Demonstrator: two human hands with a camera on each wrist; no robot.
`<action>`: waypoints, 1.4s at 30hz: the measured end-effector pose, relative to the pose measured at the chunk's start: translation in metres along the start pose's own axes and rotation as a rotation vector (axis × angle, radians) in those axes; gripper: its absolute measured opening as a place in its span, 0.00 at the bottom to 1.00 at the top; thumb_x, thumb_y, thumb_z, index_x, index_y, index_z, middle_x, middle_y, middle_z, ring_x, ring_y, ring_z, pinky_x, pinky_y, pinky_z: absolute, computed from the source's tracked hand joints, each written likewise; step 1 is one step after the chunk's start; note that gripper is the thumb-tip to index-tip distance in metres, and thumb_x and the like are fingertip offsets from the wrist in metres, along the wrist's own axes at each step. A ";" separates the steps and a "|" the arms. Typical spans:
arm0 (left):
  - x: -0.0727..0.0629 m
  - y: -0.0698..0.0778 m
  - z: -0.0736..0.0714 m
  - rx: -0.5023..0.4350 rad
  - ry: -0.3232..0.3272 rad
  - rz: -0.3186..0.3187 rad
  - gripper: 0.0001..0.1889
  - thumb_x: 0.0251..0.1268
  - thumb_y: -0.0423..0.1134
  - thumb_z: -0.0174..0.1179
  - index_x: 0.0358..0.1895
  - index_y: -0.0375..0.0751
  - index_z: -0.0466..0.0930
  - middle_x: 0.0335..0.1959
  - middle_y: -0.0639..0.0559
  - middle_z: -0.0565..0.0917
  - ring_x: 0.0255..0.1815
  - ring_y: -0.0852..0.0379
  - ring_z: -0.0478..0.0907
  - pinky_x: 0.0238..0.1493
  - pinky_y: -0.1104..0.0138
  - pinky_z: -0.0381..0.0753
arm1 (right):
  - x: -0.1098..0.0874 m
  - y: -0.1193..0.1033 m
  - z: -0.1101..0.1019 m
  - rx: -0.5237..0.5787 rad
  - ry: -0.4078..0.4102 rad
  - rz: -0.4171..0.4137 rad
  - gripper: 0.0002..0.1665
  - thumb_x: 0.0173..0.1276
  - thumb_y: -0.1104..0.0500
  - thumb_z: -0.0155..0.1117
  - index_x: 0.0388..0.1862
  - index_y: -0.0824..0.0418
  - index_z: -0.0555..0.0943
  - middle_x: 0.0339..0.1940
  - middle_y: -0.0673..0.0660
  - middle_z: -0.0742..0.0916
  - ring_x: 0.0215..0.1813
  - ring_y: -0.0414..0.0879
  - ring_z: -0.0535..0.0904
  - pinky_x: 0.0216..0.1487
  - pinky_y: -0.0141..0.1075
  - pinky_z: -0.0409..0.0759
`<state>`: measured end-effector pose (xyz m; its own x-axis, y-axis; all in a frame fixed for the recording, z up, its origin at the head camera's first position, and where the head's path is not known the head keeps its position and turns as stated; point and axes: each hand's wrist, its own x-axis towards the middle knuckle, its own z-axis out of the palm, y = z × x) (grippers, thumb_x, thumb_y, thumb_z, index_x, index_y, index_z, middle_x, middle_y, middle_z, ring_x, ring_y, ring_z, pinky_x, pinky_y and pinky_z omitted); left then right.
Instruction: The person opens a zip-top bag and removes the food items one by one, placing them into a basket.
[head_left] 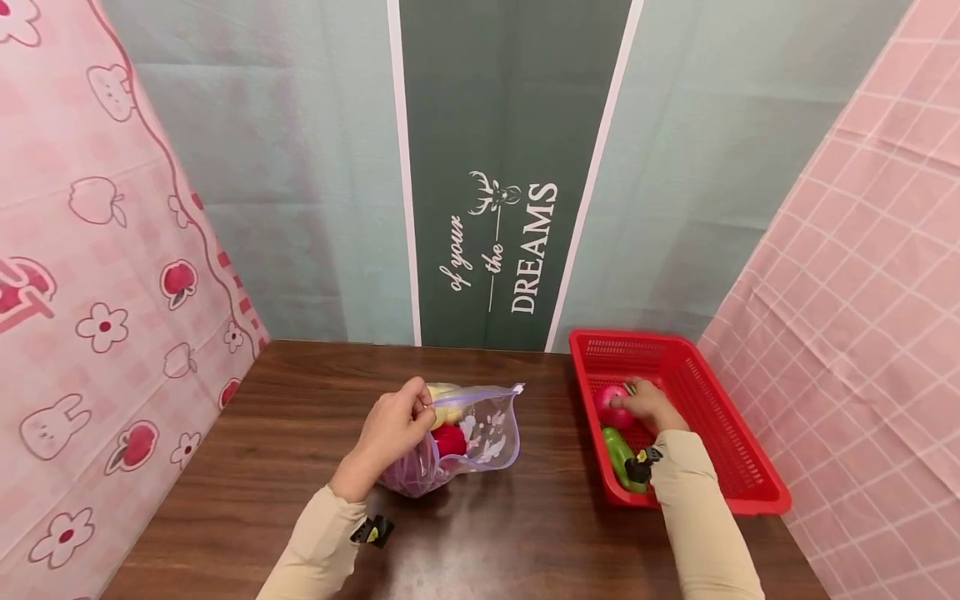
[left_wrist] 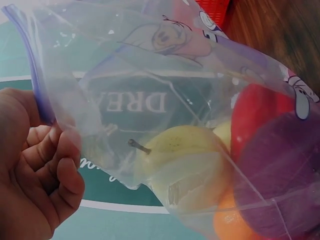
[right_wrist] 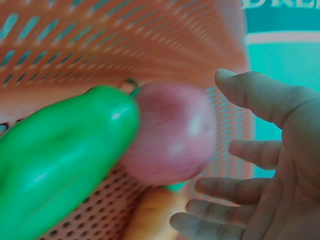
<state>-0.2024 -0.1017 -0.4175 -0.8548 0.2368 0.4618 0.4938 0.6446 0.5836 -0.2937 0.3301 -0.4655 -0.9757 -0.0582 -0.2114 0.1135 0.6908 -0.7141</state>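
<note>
My left hand [head_left: 396, 423] pinches the upper edge of a clear zip bag [head_left: 495, 433] with a purple seal, which gapes toward the right. Inside the bag are a yellow pear [left_wrist: 185, 155] with a brown stem, a red piece [head_left: 450, 442], a purple rounded piece [left_wrist: 280, 175] and an orange fruit [left_wrist: 232, 220]. Over at the right, my right hand [head_left: 654, 407] reaches into a red basket [head_left: 738, 417], fingers and thumb spread beside a pink round fruit or vegetable [right_wrist: 172, 132]. A long glossy green vegetable [right_wrist: 65, 155] lies against it.
Below the pink piece in the right wrist view lies an orange tapered piece [right_wrist: 152, 215]. Bag and basket stand on a dark wooden table [head_left: 300, 400]. A green printed cloth [head_left: 517, 100] hangs at the back, with pink cloths [head_left: 862, 275] at both sides.
</note>
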 end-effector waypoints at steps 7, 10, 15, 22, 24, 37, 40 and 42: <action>0.000 -0.001 0.001 0.007 0.034 0.029 0.04 0.49 0.33 0.54 0.28 0.45 0.69 0.14 0.65 0.68 0.14 0.67 0.63 0.16 0.70 0.64 | -0.007 -0.016 -0.005 -0.172 0.037 -0.030 0.40 0.59 0.56 0.63 0.62 0.78 0.61 0.54 0.77 0.73 0.55 0.67 0.68 0.55 0.56 0.65; 0.000 0.000 0.001 0.009 0.026 0.022 0.05 0.49 0.33 0.54 0.27 0.46 0.69 0.14 0.65 0.68 0.14 0.66 0.63 0.16 0.69 0.64 | -0.015 -0.020 -0.004 -0.214 0.061 -0.056 0.39 0.59 0.54 0.63 0.61 0.77 0.62 0.54 0.77 0.73 0.55 0.68 0.68 0.54 0.57 0.65; -0.001 0.000 0.003 0.012 0.015 0.011 0.04 0.48 0.33 0.53 0.27 0.46 0.69 0.14 0.65 0.68 0.14 0.66 0.63 0.16 0.70 0.64 | -0.038 -0.041 -0.002 -0.222 0.072 -0.059 0.42 0.56 0.51 0.66 0.62 0.73 0.64 0.52 0.74 0.75 0.50 0.65 0.71 0.49 0.57 0.70; -0.007 0.000 0.007 0.021 0.038 0.025 0.04 0.50 0.33 0.54 0.28 0.46 0.68 0.14 0.66 0.67 0.13 0.66 0.62 0.15 0.70 0.64 | -0.061 -0.068 0.003 -0.227 0.095 -0.065 0.44 0.53 0.49 0.68 0.64 0.69 0.63 0.53 0.70 0.75 0.50 0.63 0.72 0.44 0.56 0.74; -0.007 -0.001 0.008 0.027 0.038 0.029 0.03 0.51 0.34 0.53 0.28 0.45 0.69 0.14 0.65 0.68 0.13 0.66 0.62 0.15 0.70 0.64 | -0.065 -0.074 0.009 -0.225 0.104 -0.087 0.44 0.53 0.49 0.69 0.63 0.69 0.64 0.52 0.70 0.76 0.50 0.63 0.72 0.42 0.54 0.76; -0.007 -0.001 0.005 0.003 0.016 -0.013 0.03 0.52 0.34 0.54 0.29 0.42 0.70 0.15 0.64 0.68 0.15 0.65 0.64 0.17 0.69 0.66 | -0.083 -0.109 0.033 -0.286 0.121 -0.273 0.36 0.52 0.53 0.71 0.57 0.69 0.72 0.50 0.68 0.79 0.49 0.62 0.74 0.47 0.55 0.72; -0.007 0.000 0.005 -0.001 0.021 -0.011 0.03 0.51 0.35 0.54 0.29 0.42 0.71 0.15 0.64 0.68 0.16 0.64 0.64 0.17 0.69 0.66 | -0.086 -0.113 0.038 -0.288 0.118 -0.297 0.36 0.51 0.53 0.71 0.56 0.67 0.74 0.50 0.68 0.79 0.49 0.62 0.74 0.48 0.54 0.72; -0.007 0.000 0.005 -0.003 0.032 -0.007 0.03 0.50 0.35 0.54 0.28 0.43 0.71 0.15 0.65 0.69 0.16 0.65 0.64 0.17 0.69 0.66 | -0.087 -0.114 0.041 -0.287 0.117 -0.305 0.35 0.51 0.52 0.72 0.56 0.66 0.74 0.49 0.67 0.79 0.49 0.61 0.74 0.48 0.53 0.72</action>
<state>-0.1975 -0.0994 -0.4242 -0.8526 0.2089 0.4790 0.4886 0.6436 0.5891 -0.2142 0.2265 -0.3931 -0.9730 -0.2199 0.0700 -0.2241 0.8279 -0.5142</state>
